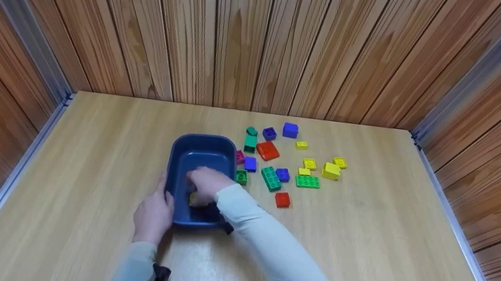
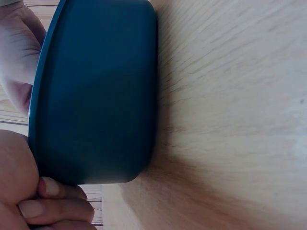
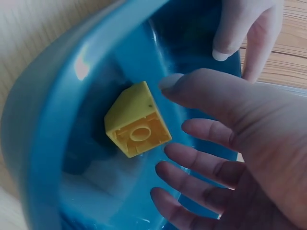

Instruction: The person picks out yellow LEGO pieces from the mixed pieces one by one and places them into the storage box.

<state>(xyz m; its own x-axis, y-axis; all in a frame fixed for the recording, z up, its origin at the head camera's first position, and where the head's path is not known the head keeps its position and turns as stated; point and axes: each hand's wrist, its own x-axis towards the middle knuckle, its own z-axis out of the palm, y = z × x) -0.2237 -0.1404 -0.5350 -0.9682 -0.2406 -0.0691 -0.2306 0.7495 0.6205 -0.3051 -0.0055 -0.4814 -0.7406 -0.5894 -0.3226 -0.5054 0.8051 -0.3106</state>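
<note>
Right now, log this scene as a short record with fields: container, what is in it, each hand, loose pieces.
container: dark blue plastic tub on the light wooden table
contents: one yellow plastic building block, lying tilted
left hand: holds the tub's near left rim
right hand: inside the tub, fingers spread, apart from the block
loose pieces: coloured building bricks scattered on the table right of the tub

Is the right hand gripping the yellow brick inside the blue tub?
No, the right hand is spread open, fingers straight, and the yellow brick lies free in the blue tub.
</note>
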